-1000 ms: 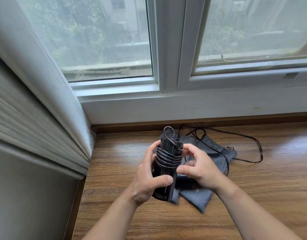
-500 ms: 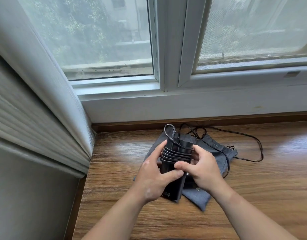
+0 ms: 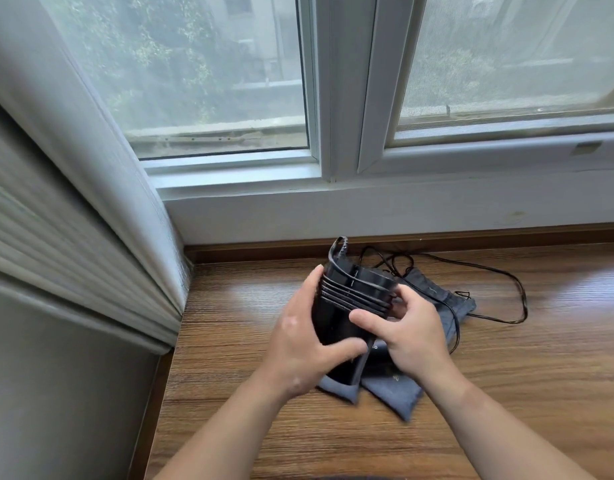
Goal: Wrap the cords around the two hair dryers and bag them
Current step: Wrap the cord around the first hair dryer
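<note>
A black hair dryer [image 3: 336, 327] with its cord [image 3: 354, 294] coiled several times round its upper body is held in both hands over the wooden sill. My left hand [image 3: 298, 355] grips its left side, thumb across the front. My right hand [image 3: 409, 334] holds its right side, fingers on the coils. A cord loop [image 3: 338, 249] sticks up at the top. Beneath lies a grey cloth bag [image 3: 392, 389], with what looks like a second dark object [image 3: 378, 351] partly hidden under my right hand. A thin black drawstring [image 3: 517, 296] trails to the right.
The wooden sill [image 3: 506, 375] runs to the right and toward me. A window frame [image 3: 340, 98] and low white wall stand close behind. A grey pleated curtain [image 3: 56, 237] hangs at the left, by the sill's left edge.
The hair dryer has tilted and come lower over the grey bag. My right hand has shifted from the cord's end onto the coils and the dryer's right side.
</note>
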